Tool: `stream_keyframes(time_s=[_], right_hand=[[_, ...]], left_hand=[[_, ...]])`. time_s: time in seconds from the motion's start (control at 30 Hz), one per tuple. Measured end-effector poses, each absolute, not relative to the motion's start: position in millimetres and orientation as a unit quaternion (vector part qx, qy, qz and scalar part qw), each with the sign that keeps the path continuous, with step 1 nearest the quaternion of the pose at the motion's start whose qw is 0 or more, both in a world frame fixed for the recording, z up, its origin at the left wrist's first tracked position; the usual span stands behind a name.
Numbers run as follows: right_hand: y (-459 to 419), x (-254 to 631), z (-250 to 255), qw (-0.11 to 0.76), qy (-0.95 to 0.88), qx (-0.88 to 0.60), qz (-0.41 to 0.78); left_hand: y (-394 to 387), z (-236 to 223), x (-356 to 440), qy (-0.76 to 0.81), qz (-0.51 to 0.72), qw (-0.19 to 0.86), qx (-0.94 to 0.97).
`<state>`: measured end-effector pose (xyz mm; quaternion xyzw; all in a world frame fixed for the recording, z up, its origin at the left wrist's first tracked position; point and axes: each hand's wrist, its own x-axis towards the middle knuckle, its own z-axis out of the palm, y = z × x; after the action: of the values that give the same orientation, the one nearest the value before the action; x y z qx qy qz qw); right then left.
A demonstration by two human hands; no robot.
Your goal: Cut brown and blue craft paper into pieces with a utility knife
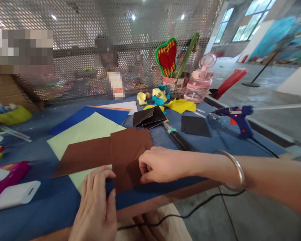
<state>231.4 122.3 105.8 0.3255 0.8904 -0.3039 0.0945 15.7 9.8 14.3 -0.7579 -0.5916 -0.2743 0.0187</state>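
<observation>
Brown paper (pixel 126 150) at the near middle of the blue bench (pixel 47 167), in overlapping pieces: one long piece reaches left, others lie to its right, close to the near edge. Right hand (pixel 159 165) on the right-hand pieces, fingers curled under, thumb tip low by the paper; cannot tell whether it pinches an edge. Silver bangle (pixel 237 169) on that wrist. Left hand (pixel 96 197) at the near left edge of the same pieces, fingers side by side and bent, thumb held apart, nothing visible between them.

Light green sheet (pixel 97 125) beneath the left-reaching brown piece; blue sheet (pixel 72 118) farther off, partly under the green. Folded black paper (pixel 152 117) just beyond the brown. Black-handled tool (pixel 178 138) to its right, partly behind the right forearm. Dark square pieces (pixel 195 126) farther right, then a blue glue gun (pixel 242 122), its small light glowing red. Pink bottle (pixel 198 87) at far right.
</observation>
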Motion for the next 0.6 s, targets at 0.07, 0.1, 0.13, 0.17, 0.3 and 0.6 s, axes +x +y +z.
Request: stream_keyframes(time_s=[0.07, 0.1, 0.13, 0.17, 0.3, 0.6], right_hand=[[122.1, 231.3, 105.5, 0.094, 0.892, 0.326, -0.3], [122.3, 231.1, 105.3, 0.095, 0.892, 0.326, -0.298], [122.5, 231.0, 105.2, 0.096, 0.893, 0.326, -0.296], [122.8, 230.8, 105.0, 0.096, 0.893, 0.326, -0.295], [123.7, 230.7, 103.7, 0.098, 0.895, 0.324, -0.291], [99.8, 214.3, 110.6, 0.094, 0.875, 0.405, -0.247]], left_hand=[[9.2, 15.6, 15.2, -0.589, -0.274, 0.029, -0.76], [8.9, 17.4, 15.9, -0.586, -0.276, 0.033, -0.761], [8.5, 19.6, 17.3, -0.583, -0.278, 0.036, -0.762], [7.9, 22.0, 19.3, -0.58, -0.281, 0.039, -0.764], [3.8, 24.2, 24.0, -0.499, -0.27, 0.097, -0.818], [5.0, -13.3, -10.8, -0.309, -0.187, 0.251, -0.898]])
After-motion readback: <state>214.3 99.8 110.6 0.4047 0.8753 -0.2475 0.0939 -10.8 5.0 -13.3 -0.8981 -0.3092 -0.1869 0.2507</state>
